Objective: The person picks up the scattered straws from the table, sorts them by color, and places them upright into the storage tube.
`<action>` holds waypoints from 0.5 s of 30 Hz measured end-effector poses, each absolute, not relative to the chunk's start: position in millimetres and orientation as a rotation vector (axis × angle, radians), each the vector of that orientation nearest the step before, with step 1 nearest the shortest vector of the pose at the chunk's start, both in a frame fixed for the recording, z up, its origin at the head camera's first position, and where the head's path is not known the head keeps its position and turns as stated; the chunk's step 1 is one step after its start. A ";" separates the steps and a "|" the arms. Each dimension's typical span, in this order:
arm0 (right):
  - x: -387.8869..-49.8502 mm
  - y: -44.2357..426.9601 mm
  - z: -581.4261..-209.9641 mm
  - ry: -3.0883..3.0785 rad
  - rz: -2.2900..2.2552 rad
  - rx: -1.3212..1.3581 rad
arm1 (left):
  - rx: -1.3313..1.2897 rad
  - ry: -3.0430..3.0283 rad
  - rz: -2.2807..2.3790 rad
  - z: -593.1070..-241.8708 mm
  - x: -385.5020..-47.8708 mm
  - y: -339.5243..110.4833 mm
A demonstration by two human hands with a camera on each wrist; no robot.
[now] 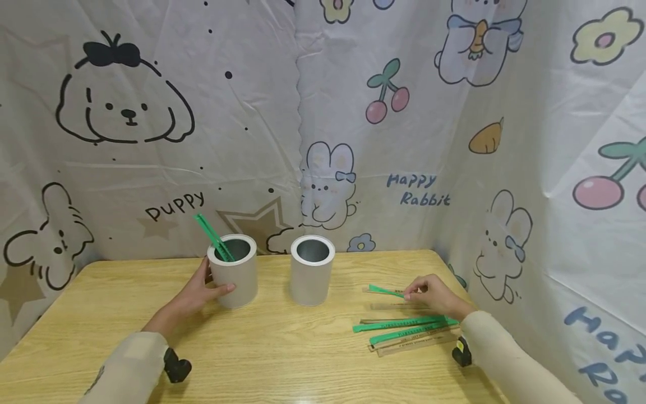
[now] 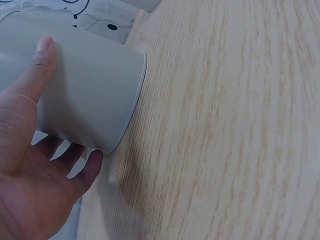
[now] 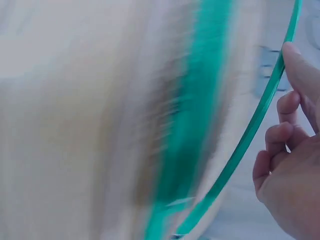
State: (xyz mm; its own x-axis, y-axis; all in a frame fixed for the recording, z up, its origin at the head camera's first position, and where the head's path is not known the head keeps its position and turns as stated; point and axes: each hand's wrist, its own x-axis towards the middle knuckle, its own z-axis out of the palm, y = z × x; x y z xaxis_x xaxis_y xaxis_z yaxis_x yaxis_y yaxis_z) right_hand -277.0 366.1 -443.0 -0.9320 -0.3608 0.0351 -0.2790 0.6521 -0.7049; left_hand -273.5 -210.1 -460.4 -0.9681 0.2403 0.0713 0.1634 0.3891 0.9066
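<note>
My left hand (image 1: 190, 297) holds a pale grey round canister (image 1: 238, 285) by its side, thumb across the front and fingers around the far side. In the left wrist view the canister (image 2: 95, 85) stands at the table's edge. Green wrapped straws (image 1: 211, 233) lean out of its open top. At the right, my right hand (image 1: 433, 293) pinches a slim green wrapped straw (image 1: 386, 290) between thumb and fingertips. The right wrist view shows this straw (image 3: 250, 125) running down from the fingertips; the wrappers beside it are blurred.
A second pale grey canister (image 1: 310, 285) stands upright between the hands. Below my right hand lie several loose wrapped straws, green (image 1: 393, 324) and brown (image 1: 416, 343), on the wooden table (image 1: 282, 359). Printed cloth (image 1: 252, 112) hangs behind and to the right.
</note>
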 end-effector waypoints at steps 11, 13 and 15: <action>-286.1 264.4 -367.1 2.387 -1.690 -0.370 | 0.361 2.564 1.669 -461.8 -273.5 -209.8; -290.2 234.1 -356.5 2.258 -1.838 -0.383 | 0.364 2.561 1.673 -461.9 -273.3 -209.9; -293.8 201.3 -345.5 2.118 -1.993 -0.398 | 0.359 2.559 1.673 -461.5 -273.3 -210.3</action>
State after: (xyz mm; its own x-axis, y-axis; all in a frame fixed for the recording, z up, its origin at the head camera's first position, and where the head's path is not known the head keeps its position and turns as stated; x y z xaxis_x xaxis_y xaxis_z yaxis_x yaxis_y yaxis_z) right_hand -293.8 201.3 -345.5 -0.9425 -0.3325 0.0342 -0.0543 0.0515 -0.9972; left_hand -273.3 -210.3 -461.5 -0.9708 0.2278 0.0745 0.1596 0.3826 0.9100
